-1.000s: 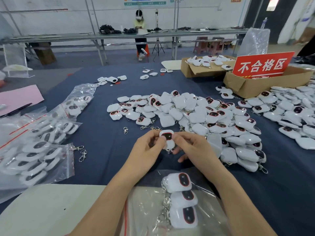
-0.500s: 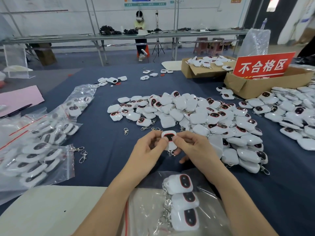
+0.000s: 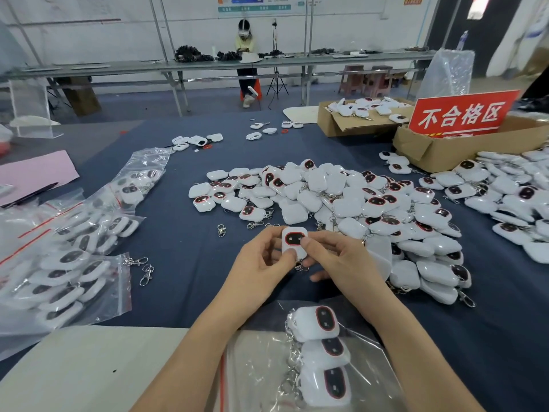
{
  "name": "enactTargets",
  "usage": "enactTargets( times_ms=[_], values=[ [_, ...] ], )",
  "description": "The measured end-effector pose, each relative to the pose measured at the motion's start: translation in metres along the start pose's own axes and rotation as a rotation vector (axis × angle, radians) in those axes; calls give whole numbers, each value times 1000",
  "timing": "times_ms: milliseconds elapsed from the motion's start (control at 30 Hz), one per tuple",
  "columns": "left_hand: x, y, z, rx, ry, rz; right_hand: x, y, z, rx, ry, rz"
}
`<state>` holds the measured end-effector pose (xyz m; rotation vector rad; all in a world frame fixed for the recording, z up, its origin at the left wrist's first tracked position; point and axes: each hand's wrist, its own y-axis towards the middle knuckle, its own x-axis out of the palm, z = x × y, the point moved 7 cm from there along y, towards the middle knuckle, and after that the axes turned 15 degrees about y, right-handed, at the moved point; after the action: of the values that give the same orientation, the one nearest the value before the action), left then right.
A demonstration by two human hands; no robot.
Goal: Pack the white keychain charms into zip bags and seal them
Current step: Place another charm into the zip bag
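A table under dark blue cloth bears a heap of white charms. Left of the heap lie filled zip bags and loose metal clips; behind it to the right, a cardboard box; nearer than it, a zip bag with three charms.

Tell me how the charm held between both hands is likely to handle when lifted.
The charm is probably stiff and light: the left hand and right hand merely pinch it. Its glossy rounded shell may be slippery. The metal clasp hanging below would likely swing or snag.
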<state>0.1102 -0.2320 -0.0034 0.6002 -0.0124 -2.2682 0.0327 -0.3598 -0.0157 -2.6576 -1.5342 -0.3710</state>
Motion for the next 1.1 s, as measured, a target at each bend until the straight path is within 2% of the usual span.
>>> enactTargets(
  times_ms=[267, 400, 567, 667, 967, 1100],
  values=[
    [0, 1, -2, -3, 28, 6, 0, 0, 1, 13, -11, -4],
    [-4, 2, -6, -46, -37, 54, 0, 1, 1, 14, 14, 3],
    [-8, 2, -10, -117, -118, 80, 6, -2, -2, -13, 9, -68],
    [-6, 2, -8, -119, -100, 63, 8, -2, -3, -34, 22, -114],
    [-1, 1, -5, -91, -119, -1, 7, -2, -5, -55, 72, -100],
    [-6, 2, -4, -43, -83, 45, 5, -3, -8, -50, 136, -100]
  ],
)
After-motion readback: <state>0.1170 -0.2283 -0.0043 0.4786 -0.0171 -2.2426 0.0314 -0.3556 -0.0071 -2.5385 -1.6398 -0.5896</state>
